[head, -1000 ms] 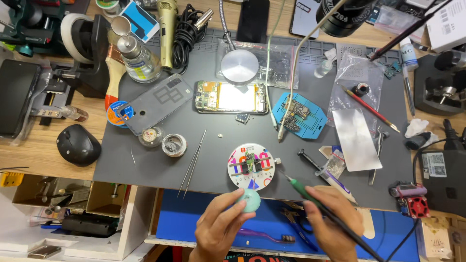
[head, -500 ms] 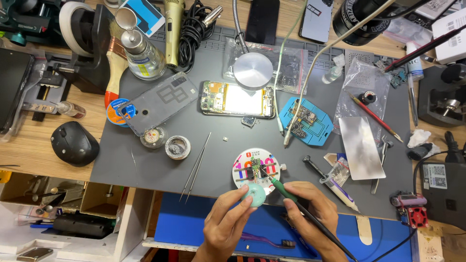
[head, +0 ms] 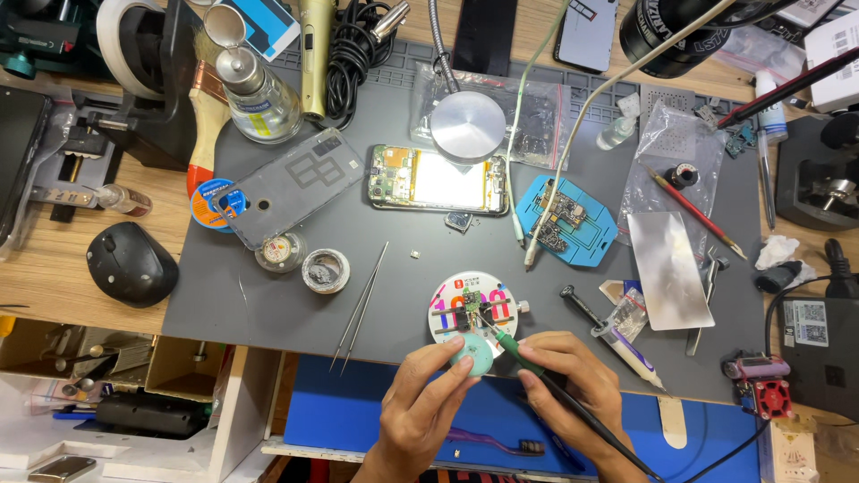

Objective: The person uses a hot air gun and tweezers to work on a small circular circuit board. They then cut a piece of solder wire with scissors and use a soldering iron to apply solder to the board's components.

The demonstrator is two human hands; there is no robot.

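Note:
My left hand (head: 420, 402) pinches a small round pale-green tin (head: 472, 355) at the near edge of the grey work mat (head: 295, 295). My right hand (head: 564, 380) grips a soldering iron with a green collar (head: 510, 344); its tip points at a tiny circuit board clamped on a round white holder (head: 472, 304) just beyond the tin. An opened phone (head: 438, 181) with its board showing lies further back, under a round lamp head (head: 468, 127).
Tweezers (head: 361, 309) lie left of the holder, with two small pots (head: 304, 264) and a grey phone back cover (head: 291, 185) behind them. A blue board jig (head: 568, 219), a metal plate (head: 669, 268) and a syringe (head: 626, 344) sit to the right. A black mouse (head: 131, 264) rests at the left.
The view has shifted closer and down over the mat. The iron's tip has moved up from beside the tin onto the small board on the round holder; my left hand stays on the tin.

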